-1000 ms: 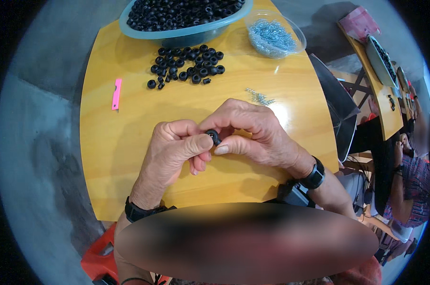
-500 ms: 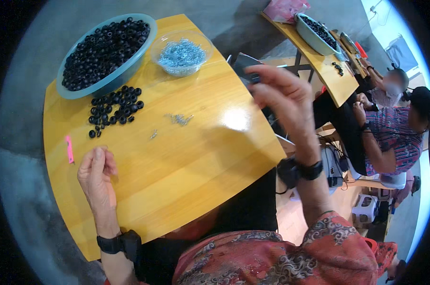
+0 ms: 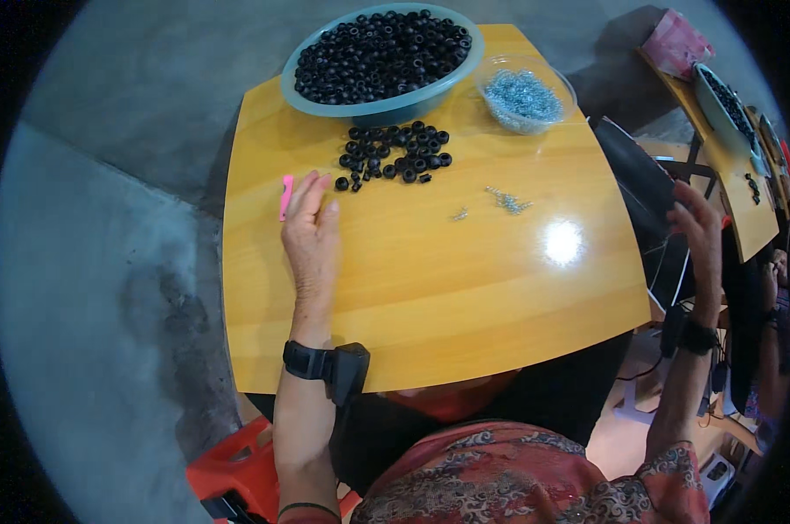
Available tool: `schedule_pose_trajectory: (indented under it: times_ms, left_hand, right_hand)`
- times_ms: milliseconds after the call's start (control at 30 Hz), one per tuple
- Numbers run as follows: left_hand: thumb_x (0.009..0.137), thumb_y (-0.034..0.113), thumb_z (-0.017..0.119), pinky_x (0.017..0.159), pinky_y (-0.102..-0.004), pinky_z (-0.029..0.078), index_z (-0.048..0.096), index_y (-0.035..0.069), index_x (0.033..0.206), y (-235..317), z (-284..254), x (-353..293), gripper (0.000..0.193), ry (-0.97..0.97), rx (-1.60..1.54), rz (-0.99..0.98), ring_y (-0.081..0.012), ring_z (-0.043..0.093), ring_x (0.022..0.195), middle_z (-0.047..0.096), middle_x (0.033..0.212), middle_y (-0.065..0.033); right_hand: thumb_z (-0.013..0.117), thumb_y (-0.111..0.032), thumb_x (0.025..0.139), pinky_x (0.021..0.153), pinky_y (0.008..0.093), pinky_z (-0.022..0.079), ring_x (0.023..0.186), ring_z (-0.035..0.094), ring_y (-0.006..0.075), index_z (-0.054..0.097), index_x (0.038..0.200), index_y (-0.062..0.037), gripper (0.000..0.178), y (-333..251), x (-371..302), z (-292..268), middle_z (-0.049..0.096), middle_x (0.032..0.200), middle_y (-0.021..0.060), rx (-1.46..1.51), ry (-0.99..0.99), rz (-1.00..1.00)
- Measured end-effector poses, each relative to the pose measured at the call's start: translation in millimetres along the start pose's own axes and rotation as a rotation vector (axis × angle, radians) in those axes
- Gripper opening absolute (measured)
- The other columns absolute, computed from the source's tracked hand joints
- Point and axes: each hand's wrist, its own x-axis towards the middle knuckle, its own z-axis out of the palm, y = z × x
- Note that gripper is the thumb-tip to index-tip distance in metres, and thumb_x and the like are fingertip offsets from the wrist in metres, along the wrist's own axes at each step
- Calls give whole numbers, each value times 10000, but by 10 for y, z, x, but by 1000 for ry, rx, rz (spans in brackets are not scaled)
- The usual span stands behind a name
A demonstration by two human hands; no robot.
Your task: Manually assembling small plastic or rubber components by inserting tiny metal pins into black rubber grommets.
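My left hand point(image 3: 311, 234) lies flat on the yellow wooden table point(image 3: 430, 288), fingers spread, empty, its fingertips close to a small pink tool point(image 3: 285, 196) and a pile of black rubber rings point(image 3: 397, 154). My right hand point(image 3: 699, 229) is raised off the table's right edge, fingers loosely apart, over a dark container point(image 3: 648, 210); whether it holds anything cannot be made out. A few small metal screws point(image 3: 505, 202) lie loose mid-table.
A teal basin point(image 3: 383, 61) full of black rings stands at the table's far edge, with a clear bowl of metal screws point(image 3: 524, 96) to its right. Another table point(image 3: 735, 131) with a similar basin stands at the right, a person's hand beside it. A red stool point(image 3: 229, 476) is below.
My hands, joined over a black ring a second ago, have parted. The left hand slid forward toward the ring pile; the right swung out past the table's right edge.
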Motion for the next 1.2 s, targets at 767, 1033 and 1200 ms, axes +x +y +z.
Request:
schedule_pose_trajectory:
  times_ms: [767, 1033, 1200]
  left_hand:
    - [726, 47, 679, 784, -313, 480, 647, 33, 1016, 187, 116, 26, 292, -92, 214, 171, -247, 562, 966, 615, 1028, -100]
    - [738, 46, 669, 772, -315, 472, 652, 19, 987, 216, 144, 8, 251, -124, 207, 185, -238, 563, 947, 614, 998, -99]
    - [731, -15, 657, 679, -279, 485, 654, -9, 911, 257, 138, -42, 180, -189, 82, 227, -197, 606, 795, 628, 899, -90]
  right_hand:
    - [618, -65, 799, 681, 354, 498, 757, 631, 302, 638, 900, -9, 118, -1472, -438, 2242, 643, 804, 141, 238, -925, -494]
    - [627, -61, 791, 680, 353, 496, 768, 633, 294, 636, 899, -17, 117, -1406, -401, 2252, 645, 830, 134, 207, -930, -562]
    - [630, -66, 785, 677, 360, 494, 759, 628, 300, 637, 889, -24, 112, -1333, -405, 2257, 644, 828, 132, 244, -870, -623]
